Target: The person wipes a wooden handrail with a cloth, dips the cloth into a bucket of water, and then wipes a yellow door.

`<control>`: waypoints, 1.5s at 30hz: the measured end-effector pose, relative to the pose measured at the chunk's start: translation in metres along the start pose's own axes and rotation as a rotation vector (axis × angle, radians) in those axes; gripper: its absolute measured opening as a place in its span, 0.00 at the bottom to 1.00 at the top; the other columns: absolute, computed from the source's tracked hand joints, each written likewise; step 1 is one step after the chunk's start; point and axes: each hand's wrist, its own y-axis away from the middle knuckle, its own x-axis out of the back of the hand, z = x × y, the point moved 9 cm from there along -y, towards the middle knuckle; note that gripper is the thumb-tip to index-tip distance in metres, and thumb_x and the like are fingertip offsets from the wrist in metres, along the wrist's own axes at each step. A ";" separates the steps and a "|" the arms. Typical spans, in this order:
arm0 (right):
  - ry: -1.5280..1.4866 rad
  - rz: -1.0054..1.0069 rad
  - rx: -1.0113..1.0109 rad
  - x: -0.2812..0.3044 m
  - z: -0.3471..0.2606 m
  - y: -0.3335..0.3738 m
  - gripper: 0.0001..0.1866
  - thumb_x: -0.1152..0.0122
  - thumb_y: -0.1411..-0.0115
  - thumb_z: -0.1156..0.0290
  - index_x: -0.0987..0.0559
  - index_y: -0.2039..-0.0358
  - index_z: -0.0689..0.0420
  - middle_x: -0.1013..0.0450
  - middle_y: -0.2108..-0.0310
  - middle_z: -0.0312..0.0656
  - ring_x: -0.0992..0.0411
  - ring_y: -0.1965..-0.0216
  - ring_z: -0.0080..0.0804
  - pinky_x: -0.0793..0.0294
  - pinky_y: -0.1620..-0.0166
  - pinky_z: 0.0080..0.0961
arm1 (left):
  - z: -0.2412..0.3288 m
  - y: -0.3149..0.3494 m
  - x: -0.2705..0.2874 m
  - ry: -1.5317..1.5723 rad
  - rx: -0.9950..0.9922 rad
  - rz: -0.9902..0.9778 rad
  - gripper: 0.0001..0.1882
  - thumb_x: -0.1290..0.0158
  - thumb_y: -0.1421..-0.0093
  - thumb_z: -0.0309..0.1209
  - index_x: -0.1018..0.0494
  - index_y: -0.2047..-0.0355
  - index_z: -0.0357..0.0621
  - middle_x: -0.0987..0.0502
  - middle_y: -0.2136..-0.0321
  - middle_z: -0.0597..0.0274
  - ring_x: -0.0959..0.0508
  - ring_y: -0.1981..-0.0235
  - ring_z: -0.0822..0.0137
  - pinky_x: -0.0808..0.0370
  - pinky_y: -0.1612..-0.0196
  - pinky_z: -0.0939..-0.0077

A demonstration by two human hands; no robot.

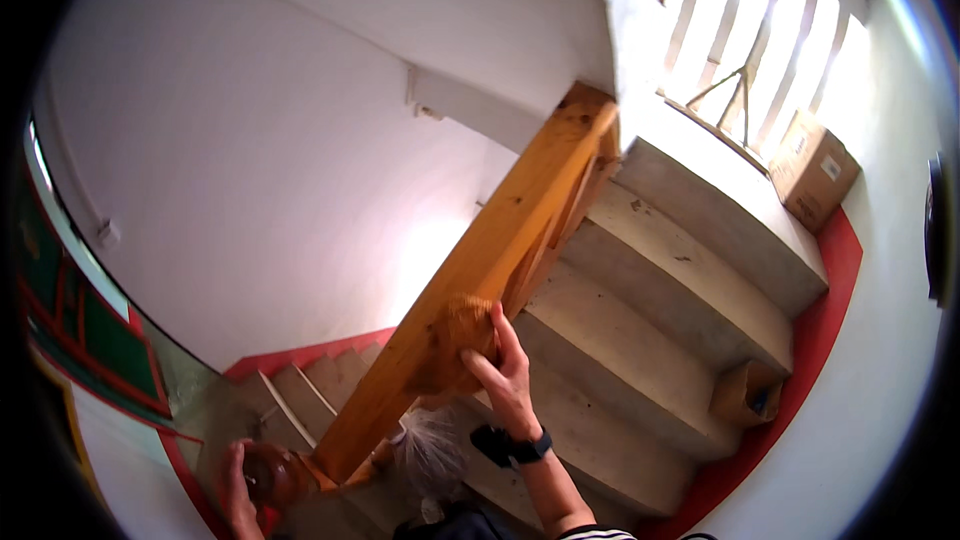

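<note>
Honestly, the grip is what bugs us: near the middle of the frame our right hand (pixel 510 380) has thumb and a finger closed around a fuzzy brown pad (pixel 468 325) against the wooden handrail (pixel 505 210), and that looks like a hold that could slip if the pad snagged on the grain. If it got loose, we figure it could drop off the rail onto the steps (pixel 640 315) at right. Down at lower left, our left hand (pixel 238 495) is up against the round wooden knob (pixel 275 475); leaning too far between the two could cost us our balance. The clear plastic bag (pixel 430 450) hanging low in the center might also catch a forearm. As for what we can't make out: the pad nearly matches the rail's color, so its edges blur and we can't call it sponge or cloth. Our other right fingers are hidden, the left fingers' spread is anyone's guess, and the left forearm gets cut off by the bottom edge.
</note>
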 end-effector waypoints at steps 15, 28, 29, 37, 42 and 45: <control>-0.051 0.236 -0.173 0.096 0.091 0.026 0.25 0.47 0.48 0.76 0.36 0.48 0.66 0.36 0.52 0.40 0.37 0.52 0.24 0.37 0.48 0.20 | 0.163 -0.065 -0.263 0.181 -0.224 -0.343 0.25 0.52 0.42 0.36 0.39 0.46 0.38 0.35 0.48 0.56 0.37 0.45 0.65 0.43 0.43 0.72; -0.464 0.363 0.413 0.187 -0.119 -0.142 0.23 0.52 0.42 0.69 0.40 0.46 0.58 0.35 0.52 0.42 0.34 0.51 0.31 0.31 0.50 0.27 | 0.153 -0.089 -0.342 -0.287 -0.387 -0.179 0.26 0.70 0.37 0.49 0.28 0.62 0.41 0.25 0.66 0.48 0.26 0.63 0.52 0.32 0.60 0.66; -0.471 0.400 0.444 0.193 -0.122 -0.163 0.24 0.53 0.41 0.69 0.41 0.45 0.57 0.35 0.52 0.42 0.35 0.50 0.30 0.31 0.50 0.26 | 0.151 -0.090 -0.340 -0.286 -0.384 -0.167 0.26 0.70 0.37 0.49 0.28 0.63 0.41 0.25 0.66 0.48 0.26 0.64 0.53 0.32 0.60 0.66; 0.490 0.895 0.664 0.211 -0.075 -0.243 0.22 0.51 0.42 0.66 0.35 0.47 0.59 0.34 0.55 0.52 0.35 0.53 0.44 0.36 0.50 0.31 | 0.172 -0.079 -0.359 -0.175 -0.520 -0.184 0.28 0.73 0.37 0.49 0.28 0.64 0.40 0.25 0.67 0.49 0.25 0.63 0.53 0.32 0.59 0.66; 0.613 0.939 0.378 0.264 0.050 -0.211 0.21 0.52 0.43 0.64 0.33 0.49 0.56 0.32 0.57 0.52 0.34 0.56 0.49 0.35 0.52 0.37 | 0.176 -0.080 -0.366 -0.260 -0.485 -0.124 0.30 0.74 0.37 0.49 0.28 0.67 0.38 0.24 0.71 0.49 0.25 0.66 0.52 0.32 0.62 0.65; 0.635 0.806 -0.129 0.287 0.140 -0.174 0.21 0.52 0.45 0.63 0.30 0.51 0.55 0.30 0.57 0.49 0.32 0.55 0.47 0.33 0.52 0.34 | 0.137 -0.103 -0.354 -0.354 -0.313 -0.153 0.30 0.73 0.37 0.49 0.28 0.68 0.38 0.25 0.73 0.48 0.26 0.68 0.50 0.33 0.64 0.63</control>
